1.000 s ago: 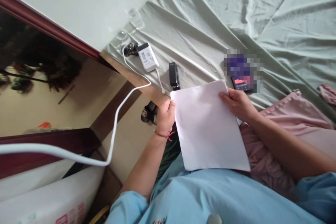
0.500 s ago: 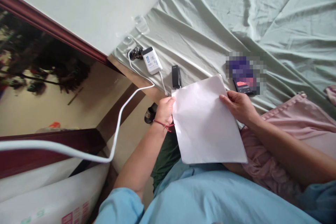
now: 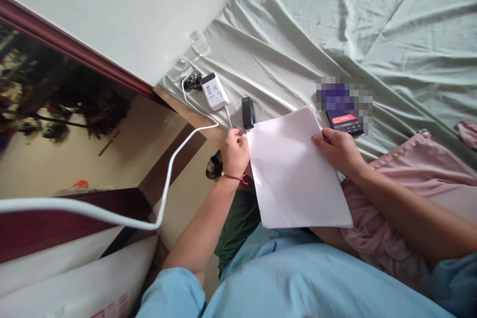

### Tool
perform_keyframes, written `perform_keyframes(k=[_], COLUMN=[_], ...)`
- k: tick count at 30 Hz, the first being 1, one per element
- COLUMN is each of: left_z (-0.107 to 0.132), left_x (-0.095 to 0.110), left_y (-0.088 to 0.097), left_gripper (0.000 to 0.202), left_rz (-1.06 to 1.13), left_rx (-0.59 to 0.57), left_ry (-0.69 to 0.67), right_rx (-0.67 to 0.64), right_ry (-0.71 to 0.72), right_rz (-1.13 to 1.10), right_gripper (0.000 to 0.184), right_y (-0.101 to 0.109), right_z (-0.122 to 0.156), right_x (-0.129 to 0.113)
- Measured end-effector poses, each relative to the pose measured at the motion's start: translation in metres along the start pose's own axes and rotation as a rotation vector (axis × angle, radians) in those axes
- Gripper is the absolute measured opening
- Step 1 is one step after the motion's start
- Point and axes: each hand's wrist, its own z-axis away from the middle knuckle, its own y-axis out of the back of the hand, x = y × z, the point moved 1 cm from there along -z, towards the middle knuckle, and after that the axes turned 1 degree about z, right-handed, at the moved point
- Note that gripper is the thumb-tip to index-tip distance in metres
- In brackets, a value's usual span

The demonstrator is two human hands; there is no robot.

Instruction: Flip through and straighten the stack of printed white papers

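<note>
White paper sheet [image 3: 294, 174]: your left hand [image 3: 234, 151] and right hand [image 3: 337, 149] pinch its opposite edges above the bed [image 3: 335, 25].

Two hands, one sheet of paper and a few small items on a bed.
One left hand [image 3: 234, 151] and one right hand [image 3: 335, 149] are showing, with one sheet of paper [image 3: 294, 174], one phone [image 3: 345, 119], one white charger [image 3: 214, 91], one white cable [image 3: 164, 194], one black stapler [image 3: 247, 112] and one pink cloth [image 3: 402, 184].
</note>
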Motion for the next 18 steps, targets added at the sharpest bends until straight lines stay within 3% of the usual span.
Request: perform_keyframes(k=[3,6,11,18], left_z=[0.0049,0.0064,0.0061,0.0044], left_x=[0.006,0.0042,-0.0032,0.0016], left_y=[0.0067,0.0053,-0.0016,-0.0006], left_gripper=[0.045,0.061,0.063,0.06], left_rz=[-0.155,-0.232,-0.319,-0.308], left_rx=[0.104,0.049,-0.081,-0.08], left_ry=[-0.326,-0.545,-0.515,-0.491], right_rx=[-0.004,-0.013,-0.015,-0.008], right_ry=[-0.017,-0.02,-0.002,0.013], right_rz=[0.02,0.019,-0.001,0.017], right_gripper=[0.035,0.034,0.033,0.034], right_y=[0.001,0.0008,-0.0003,-0.0003], right_z=[-0.0006,-0.0006,-0.0008,-0.0026], right_x=[-0.0017,-0.002,-0.0002,0.0013])
